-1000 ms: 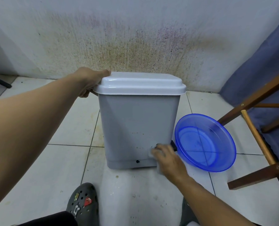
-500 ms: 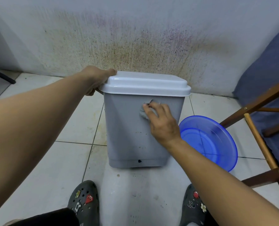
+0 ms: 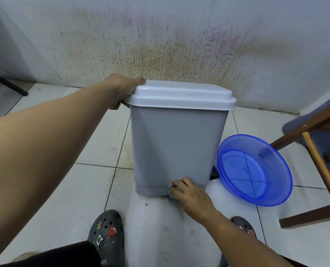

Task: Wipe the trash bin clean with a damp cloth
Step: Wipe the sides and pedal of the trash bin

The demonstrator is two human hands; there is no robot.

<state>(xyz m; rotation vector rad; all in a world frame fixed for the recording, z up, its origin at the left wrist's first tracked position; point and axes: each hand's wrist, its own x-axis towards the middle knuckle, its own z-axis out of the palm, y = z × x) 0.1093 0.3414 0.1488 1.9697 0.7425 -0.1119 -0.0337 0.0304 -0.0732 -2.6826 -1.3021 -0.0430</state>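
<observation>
Right hand (image 3: 192, 198), low in my view: fingers curled round a small grey cloth (image 3: 171, 186), of which I see only a bunched edge past the fingertips. Hand and cloth press on the lower front face of the bin (image 3: 175, 147), just above its base and right of centre.

Left hand (image 3: 121, 91), arm stretched across my view: it grips the left edge of the lid (image 3: 181, 95), one digit lying over the top corner, the others curled under the rim. Lid pale grey, seated flat and closed on the darker grey body.

Bin upright on the floor (image 3: 94, 145), white tile with dark grout, close to the wall (image 3: 160, 45); I cannot tell whether its back touches. Wall mottled with brown and reddish specks behind the bin.

Black pedal (image 3: 214, 173) juts from the bin's lower right side, beside a blue translucent basin (image 3: 254, 170) that lies on the floor just right of the bin. Wooden chair frame (image 3: 313, 151) stands further right, blue-grey fabric behind it.

Left clog (image 3: 106, 234) and right clog (image 3: 243, 226), dark with small charms, stand near the bottom edge, either side of a pale patch of floor in front of the bin. Black rod (image 3: 6, 83) slants at far left.
</observation>
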